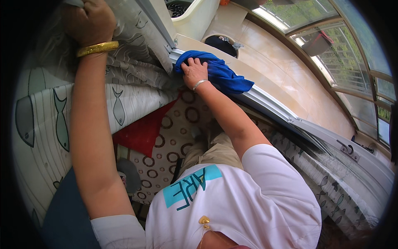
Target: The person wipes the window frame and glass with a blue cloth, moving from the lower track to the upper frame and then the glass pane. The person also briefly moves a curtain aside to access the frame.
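My left hand [88, 23], with a gold bangle, is raised at the upper left in front of a sheer curtain [130, 65]. Its fingers are curled around a pale thing [74, 2], mostly cut off by the picture's edge. My right hand [196, 73], wearing a silver bracelet, presses on a bunched blue cloth [217, 70] with its fingers bent over it. That cloth lies across the white metal sliding-window track [270, 101], and one end hangs over the track's inner side.
A fish-print curtain [118, 104] crosses below my left forearm. Red fabric [143, 130] hangs above the circle-patterned floor. Beyond the track stand a pale tub [199, 18] and a basket with dark cloth [220, 45]. A sliding-window frame with a latch [348, 149] is at right.
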A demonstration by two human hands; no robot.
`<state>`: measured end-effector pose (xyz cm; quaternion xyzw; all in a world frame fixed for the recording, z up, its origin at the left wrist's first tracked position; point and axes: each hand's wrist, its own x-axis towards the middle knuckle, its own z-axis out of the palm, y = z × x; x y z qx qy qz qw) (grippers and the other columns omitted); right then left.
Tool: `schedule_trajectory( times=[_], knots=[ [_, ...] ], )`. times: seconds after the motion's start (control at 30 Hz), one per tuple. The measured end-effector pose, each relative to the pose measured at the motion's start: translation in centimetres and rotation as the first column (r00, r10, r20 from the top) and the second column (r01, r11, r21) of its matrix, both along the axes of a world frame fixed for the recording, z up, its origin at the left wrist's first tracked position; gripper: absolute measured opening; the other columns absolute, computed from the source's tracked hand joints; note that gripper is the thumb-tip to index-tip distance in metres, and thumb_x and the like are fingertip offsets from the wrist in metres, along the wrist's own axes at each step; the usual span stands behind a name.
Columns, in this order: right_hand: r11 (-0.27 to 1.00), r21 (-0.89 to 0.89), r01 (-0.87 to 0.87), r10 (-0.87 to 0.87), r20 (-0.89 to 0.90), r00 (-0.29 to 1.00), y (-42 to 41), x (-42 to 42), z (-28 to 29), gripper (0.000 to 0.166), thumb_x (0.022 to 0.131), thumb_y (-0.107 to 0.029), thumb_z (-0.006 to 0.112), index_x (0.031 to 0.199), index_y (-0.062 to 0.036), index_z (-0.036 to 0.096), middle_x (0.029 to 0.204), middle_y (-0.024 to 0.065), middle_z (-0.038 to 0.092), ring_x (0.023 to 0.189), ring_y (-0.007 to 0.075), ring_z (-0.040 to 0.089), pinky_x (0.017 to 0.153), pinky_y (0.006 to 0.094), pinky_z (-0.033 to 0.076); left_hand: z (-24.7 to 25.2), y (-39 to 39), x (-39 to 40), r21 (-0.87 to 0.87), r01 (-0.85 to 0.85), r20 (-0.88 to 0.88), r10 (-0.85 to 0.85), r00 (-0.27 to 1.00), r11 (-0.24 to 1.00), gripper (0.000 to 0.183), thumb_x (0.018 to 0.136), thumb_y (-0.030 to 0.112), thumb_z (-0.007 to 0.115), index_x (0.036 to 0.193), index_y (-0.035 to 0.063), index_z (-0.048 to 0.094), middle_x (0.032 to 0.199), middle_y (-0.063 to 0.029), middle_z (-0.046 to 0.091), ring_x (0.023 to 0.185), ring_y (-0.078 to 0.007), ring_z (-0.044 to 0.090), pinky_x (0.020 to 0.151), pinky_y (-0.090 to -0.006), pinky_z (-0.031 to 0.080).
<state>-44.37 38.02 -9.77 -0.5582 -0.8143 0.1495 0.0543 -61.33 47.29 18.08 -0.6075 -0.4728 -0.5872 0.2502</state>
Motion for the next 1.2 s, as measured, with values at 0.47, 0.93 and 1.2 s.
schedule_trajectory(
  times=[0.47,0.93,1.2],
  knots=[
    [0.994,-0.053,0.091,-0.073,0.274,0.959,-9.8,21.7,2.0,0.036,0.072,-0.007,0.058,0.105,-0.0219,0.061,0.109,0.0061,0.051,0.103,0.0259,0.050,0.075,0.0417,0.042,-0.9,0.2,-1.0,-0.186,0.175,0.065,-0.166,0.984,0.967,0.047,0.100,0.026,0.036,0.130,-0.0098,0.042,0.123,-0.0334,0.048,0.100,-0.0470,0.050,0.090,-0.0515,0.039],
    [0.570,-0.167,0.804,-0.776,-0.431,0.461,-13.6,34.3,4.8,0.018,0.085,-0.014,0.053,0.098,-0.0112,0.065,0.084,0.0068,0.067,0.072,0.0234,0.064,0.067,0.0330,0.051,-0.4,2.3,-3.0,-0.070,0.076,-0.046,-0.079,0.996,0.995,0.038,0.090,0.034,0.057,0.094,-0.0023,0.065,0.097,-0.0202,0.066,0.087,-0.0367,0.061,0.076,-0.0408,0.046],
    [0.695,-0.630,0.347,-0.395,-0.737,-0.549,-12.5,24.9,17.2,0.017,0.090,-0.020,0.060,0.099,-0.0045,0.060,0.089,0.0055,0.065,0.079,0.0180,0.064,0.075,0.0318,0.055,1.1,-2.3,-1.2,-0.429,0.128,0.118,-0.085,0.989,0.894,0.046,0.088,0.036,0.061,0.114,-0.0018,0.056,0.106,-0.0176,0.063,0.094,-0.0321,0.062,0.083,-0.0407,0.045]
  ],
)
